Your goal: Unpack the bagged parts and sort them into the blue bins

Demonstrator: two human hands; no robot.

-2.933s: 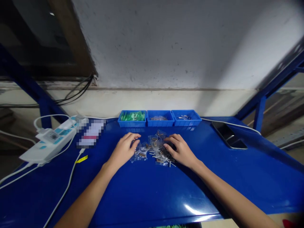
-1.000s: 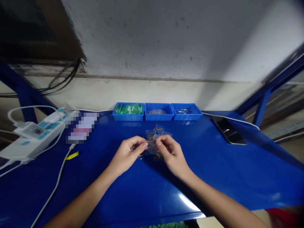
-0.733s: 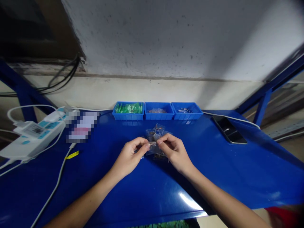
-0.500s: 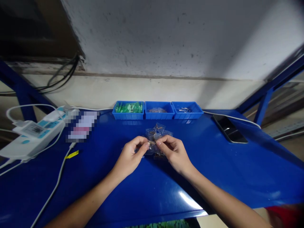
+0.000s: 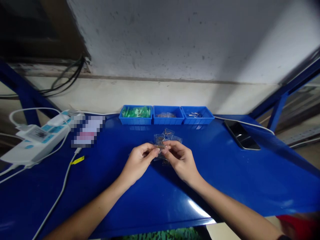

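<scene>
Between my fingertips is a small clear bag with thin metal pins (image 5: pixel 160 146) in it. My left hand (image 5: pixel 141 160) pinches its left side, and my right hand (image 5: pixel 180 161) pinches the right side. Just behind and partly under my hands lies a pile of small clear bags (image 5: pixel 168 132) with metal pieces, on the blue table (image 5: pixel 150 200). Beyond it stand three blue bins in a row: the left bin (image 5: pixel 135 122) holds green packets, the middle bin (image 5: pixel 168 122) clear bags, the right bin (image 5: pixel 198 122) thin metal pieces.
A white power strip (image 5: pixel 32 146) with cables stands at the left, beside a pixelated device (image 5: pixel 88 131) on a white cable with a yellow tag (image 5: pixel 78 160). A black phone (image 5: pixel 242 135) lies at the right. Blue frame posts rise at both sides.
My fingertips have come closer together, and the metal pins between them have moved slightly up and show more clearly. The view has shifted slightly.
</scene>
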